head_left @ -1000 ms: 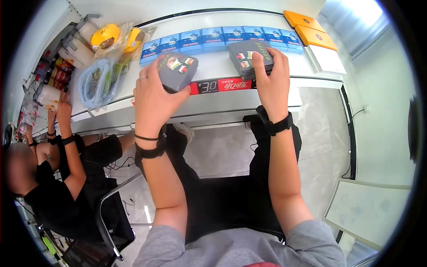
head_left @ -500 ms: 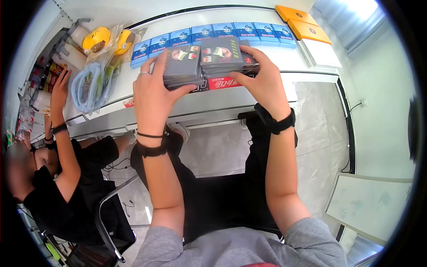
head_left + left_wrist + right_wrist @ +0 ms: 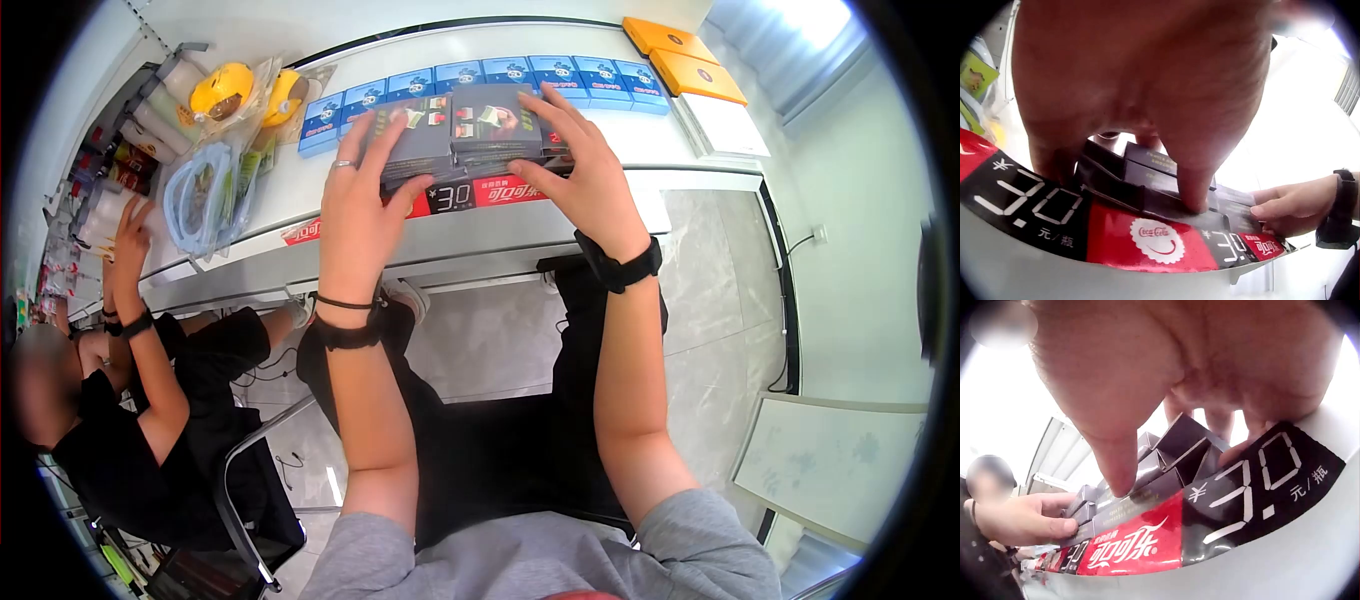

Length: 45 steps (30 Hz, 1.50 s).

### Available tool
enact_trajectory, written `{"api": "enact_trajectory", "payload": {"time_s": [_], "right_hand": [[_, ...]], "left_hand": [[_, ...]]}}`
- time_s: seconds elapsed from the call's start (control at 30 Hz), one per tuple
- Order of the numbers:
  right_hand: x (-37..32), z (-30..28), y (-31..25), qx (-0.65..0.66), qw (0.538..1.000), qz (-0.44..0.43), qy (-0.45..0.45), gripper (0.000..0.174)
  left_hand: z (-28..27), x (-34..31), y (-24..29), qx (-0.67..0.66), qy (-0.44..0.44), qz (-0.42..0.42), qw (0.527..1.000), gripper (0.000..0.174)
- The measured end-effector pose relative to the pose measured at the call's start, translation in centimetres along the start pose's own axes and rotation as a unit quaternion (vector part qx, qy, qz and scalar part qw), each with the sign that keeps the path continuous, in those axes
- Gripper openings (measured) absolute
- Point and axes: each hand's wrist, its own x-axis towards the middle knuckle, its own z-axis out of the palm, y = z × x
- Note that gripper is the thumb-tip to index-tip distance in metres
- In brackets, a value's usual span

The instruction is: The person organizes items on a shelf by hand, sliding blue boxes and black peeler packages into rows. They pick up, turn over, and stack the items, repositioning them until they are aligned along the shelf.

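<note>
Two stacks of flat dark grey printed boxes stand side by side at the front edge of the white counter [image 3: 300, 190]. My left hand [image 3: 365, 215] grips the left stack [image 3: 425, 140], its thumb at the front and its fingers over the top and left side. Around the right stack [image 3: 487, 118] my right hand [image 3: 590, 185] is curled, thumb in front and fingers along the right side. In the left wrist view the box ends [image 3: 1150, 178] overlap unevenly. Some boxes [image 3: 1185, 440] sit tilted under my palm in the right wrist view.
A row of blue boxes [image 3: 460, 75] lies behind the stacks. A red and black price strip [image 3: 450, 197] runs along the front edge. Orange boxes [image 3: 690, 75] and a white box [image 3: 720, 130] lie at right; bagged yellow items [image 3: 220, 92] at left, near another person's hand [image 3: 130, 235].
The two stacks, held apart at first, have come together side by side. Since half a second ago they sit slightly farther back, uncovering more of the price strip. My left fingers have shifted onto the stack's top.
</note>
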Motion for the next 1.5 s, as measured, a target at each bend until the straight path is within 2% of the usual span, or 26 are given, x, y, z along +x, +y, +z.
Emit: {"api": "enact_trajectory", "payload": {"time_s": [0.03,0.1,0.23,0.3,0.37,0.43,0.53,0.6,0.7,0.83,0.87,0.9,0.93,0.97,1.07,1.13,1.17,1.23,1.3,1.37,1.4,1.43,1.47,1.5], "right_hand": [[0.0,0.0,0.3,-0.03,0.999,0.004,-0.025,0.064],[0.1,0.2,0.5,-0.033,0.999,0.005,-0.019,0.063],[0.2,0.2,0.0,0.004,1.0,0.012,0.006,0.058],[0.2,0.3,-0.4,0.006,1.0,0.014,0.018,0.056],[0.1,0.4,-0.2,0.008,0.999,0.017,0.031,0.055],[0.1,0.6,0.6,-0.012,0.999,-0.029,0.02,0.055],[0.2,0.4,1.1,-0.007,1.0,-0.023,-0.002,0.055],[0.2,0.3,0.9,0.001,1.0,-0.019,-0.01,0.054],[0.3,0.0,0.8,0.015,0.999,-0.017,-0.023,0.054],[0.4,0.1,1.0,0.002,0.999,-0.043,-0.011,0.053],[0.4,0.3,1.0,0.001,0.999,-0.044,-0.01,0.053],[0.4,0.6,0.8,-0.061,0.996,-0.069,0.022,0.049],[0.4,0.7,0.8,-0.124,0.987,-0.092,0.054,0.045],[0.5,0.5,0.8,-0.126,0.986,-0.094,0.055,0.045],[1.0,-0.9,0.8,-0.058,0.987,-0.13,0.069,0.035],[0.8,-2.3,0.7,-0.028,0.988,-0.062,0.142,0.026],[0.7,-2.8,0.5,-0.016,0.978,-0.04,0.206,0.025],[0.6,-4.1,0.6,-0.038,0.961,0.006,0.275,0.024],[0.4,-5.1,1.4,-0.085,0.953,0.003,0.29,0.025],[0.2,-5.9,2.1,-0.103,0.959,-0.024,0.263,0.026],[-0.1,-6.4,2.0,-0.123,0.969,-0.019,0.211,0.027],[-0.2,-6.8,1.6,-0.123,0.969,-0.02,0.212,0.027],[-0.4,-7.1,1.2,-0.148,0.98,0.025,0.128,0.029],[-0.7,-7.3,1.0,-0.171,0.982,0.068,0.043,0.03]], "left_hand": [[0.1,-0.1,-0.1,0.0,0.0,0.0,1.0,0.064],[0.0,-0.2,0.5,-0.02,0.028,-0.001,0.999,0.055],[-0.1,-0.1,0.4,-0.012,0.035,0.025,0.999,0.057],[-0.7,-0.2,0.9,-0.066,-0.007,-0.012,0.998,0.06],[-0.3,-0.1,0.5,-0.062,-0.002,-0.008,0.998,0.06],[0.0,-0.1,0.5,-0.058,0.003,-0.006,0.998,0.059],[0.1,-0.2,0.9,-0.007,0.023,0.019,1.0,0.056],[-0.2,-0.3,1.2,-0.001,0.004,-0.022,1.0,0.056],[-0.6,-0.1,1.1,-0.008,-0.019,-0.034,0.999,0.056],[-0.4,-0.2,1.3,-0.028,-0.003,-0.037,0.999,0.055],[-0.1,-0.2,1.1,0.098,0.039,0.026,0.994,0.054],[0.1,-0.2,0.9,0.221,0.081,0.088,0.968,0.053],[0.0,-0.1,0.9,0.219,0.083,0.089,0.968,0.053],[-0.2,0.0,0.9,0.222,0.074,0.106,0.966,0.052],[-1.0,0.0,1.0,0.184,0.053,0.116,0.974,0.047],[-1.9,0.0,1.0,0.148,0.055,0.117,0.981,0.036],[-2.3,-0.1,0.8,0.146,0.056,0.118,0.981,0.036],[-3.2,-0.4,0.0,0.104,0.12,0.045,0.986,0.033],[-3.9,-0.4,-0.9,0.13,0.152,0.024,0.979,0.033],[-4.5,-0.7,-1.5,0.157,0.181,0.0,0.971,0.034],[-4.8,-0.8,-1.8,0.216,0.153,-0.009,0.964,0.034],[-5.0,-0.9,-1.9,0.275,0.126,-0.018,0.953,0.034],[-5.0,-1.3,-2.1,0.276,0.126,-0.019,0.953,0.034],[-4.8,-1.7,-2.6,0.281,0.074,-0.045,0.956,0.035]]}}
